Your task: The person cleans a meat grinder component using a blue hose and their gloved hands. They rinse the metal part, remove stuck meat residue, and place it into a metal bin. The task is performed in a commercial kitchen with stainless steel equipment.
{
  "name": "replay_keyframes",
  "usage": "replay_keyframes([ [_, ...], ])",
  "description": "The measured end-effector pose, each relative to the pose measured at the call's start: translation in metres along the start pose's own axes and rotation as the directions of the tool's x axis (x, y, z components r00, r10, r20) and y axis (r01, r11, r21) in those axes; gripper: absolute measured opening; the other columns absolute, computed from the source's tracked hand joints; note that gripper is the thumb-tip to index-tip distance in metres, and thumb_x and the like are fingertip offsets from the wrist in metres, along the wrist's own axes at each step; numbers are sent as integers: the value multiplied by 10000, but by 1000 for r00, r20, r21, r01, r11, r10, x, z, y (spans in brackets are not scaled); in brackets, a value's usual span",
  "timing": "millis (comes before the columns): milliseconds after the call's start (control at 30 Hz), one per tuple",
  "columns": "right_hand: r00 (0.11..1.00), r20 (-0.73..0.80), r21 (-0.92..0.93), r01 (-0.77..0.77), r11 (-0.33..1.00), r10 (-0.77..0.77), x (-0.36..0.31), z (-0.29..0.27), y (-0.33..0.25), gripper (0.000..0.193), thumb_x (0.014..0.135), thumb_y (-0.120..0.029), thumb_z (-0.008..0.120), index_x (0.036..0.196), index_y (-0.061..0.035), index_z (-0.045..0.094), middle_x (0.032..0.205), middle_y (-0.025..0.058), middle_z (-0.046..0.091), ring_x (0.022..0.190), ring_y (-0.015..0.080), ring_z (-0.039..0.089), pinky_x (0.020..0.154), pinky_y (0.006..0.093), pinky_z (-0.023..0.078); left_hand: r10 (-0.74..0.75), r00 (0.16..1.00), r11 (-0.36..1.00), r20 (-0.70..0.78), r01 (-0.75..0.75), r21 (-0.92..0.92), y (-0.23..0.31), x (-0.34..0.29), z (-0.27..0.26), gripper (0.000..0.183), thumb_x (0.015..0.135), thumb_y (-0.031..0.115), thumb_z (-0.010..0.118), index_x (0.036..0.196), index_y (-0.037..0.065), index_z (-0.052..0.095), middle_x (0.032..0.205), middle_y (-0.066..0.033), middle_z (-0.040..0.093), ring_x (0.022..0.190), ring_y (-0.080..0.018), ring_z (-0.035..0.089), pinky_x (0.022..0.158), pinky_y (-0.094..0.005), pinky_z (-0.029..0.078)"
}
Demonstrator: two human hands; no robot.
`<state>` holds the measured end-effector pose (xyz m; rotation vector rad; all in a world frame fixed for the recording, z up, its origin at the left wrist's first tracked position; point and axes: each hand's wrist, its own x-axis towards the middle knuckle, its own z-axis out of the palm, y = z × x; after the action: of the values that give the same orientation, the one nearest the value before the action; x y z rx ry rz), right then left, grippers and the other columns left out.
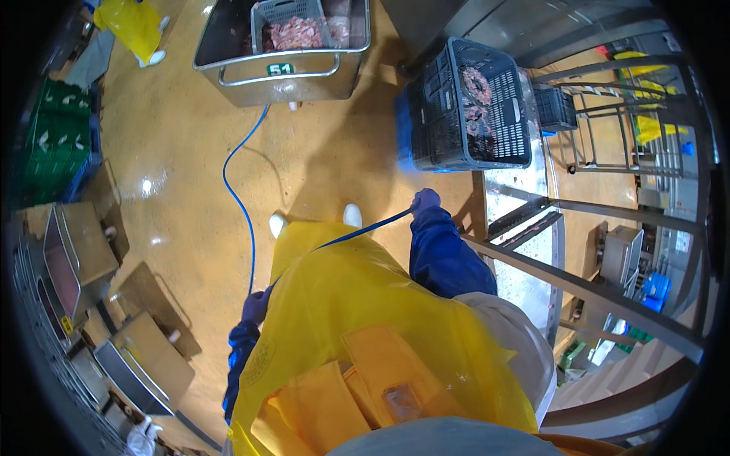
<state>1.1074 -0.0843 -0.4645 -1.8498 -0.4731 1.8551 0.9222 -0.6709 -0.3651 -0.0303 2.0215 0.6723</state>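
I stand on the wet floor (171,137) of what appears to be a meat-processing plant, where raw pink pieces (293,34) sit inside a steel tub (323,85), more in a dark grey crate (450,114), near stacked green crates (57,137), a trailing blue hose (239,199) and a co-worker's yellow apron (131,29), like mine.
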Motion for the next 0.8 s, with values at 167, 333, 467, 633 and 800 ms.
replay_keyframes([
  [167,851,241,-406,525,748,-466,28,43,-6,163,933,-188,466,784,-159,522,563,15,436,439,157,421,397,335,350,156,986,986,60,-152,-65,44,72,-65,492,933,420,637,934,-67,707,760,-83,692,708,-138,594,683,-309,485],
  [333,861,241,-81,479,874,-449,-35,161,-8,106,931,-221,525,844,-165,500,623,19,509,463,162,464,413,327,374,305,951,950,46,-300,-91,69,140,-176,478,940,456,627,742,21,623,666,-2,553,625,-112,461,576,-298,378],
  [467,955,125,87,259,962,-269,-141,250,-1,95,950,-214,488,901,-133,486,641,30,494,452,164,434,411,328,368,492,871,870,-19,-490,58,94,155,-275,478,940,426,636,685,29,560,622,11,501,607,-112,423,549,-326,342],
  [633,962,8,165,268,949,-273,-142,297,20,132,985,-228,426,930,-116,469,626,32,465,446,166,420,405,337,360,497,867,843,37,-492,217,150,201,-365,484,930,417,646,658,36,525,586,4,418,591,-110,362,526,-343,320],
  [800,768,-105,-215,603,769,-632,-73,295,31,154,917,-212,546,886,-66,583,697,102,558,529,225,536,450,395,434,545,830,802,117,-557,216,214,280,-392,480,904,433,671,743,-16,620,605,-63,520,598,-134,436,566,-370,401],
])
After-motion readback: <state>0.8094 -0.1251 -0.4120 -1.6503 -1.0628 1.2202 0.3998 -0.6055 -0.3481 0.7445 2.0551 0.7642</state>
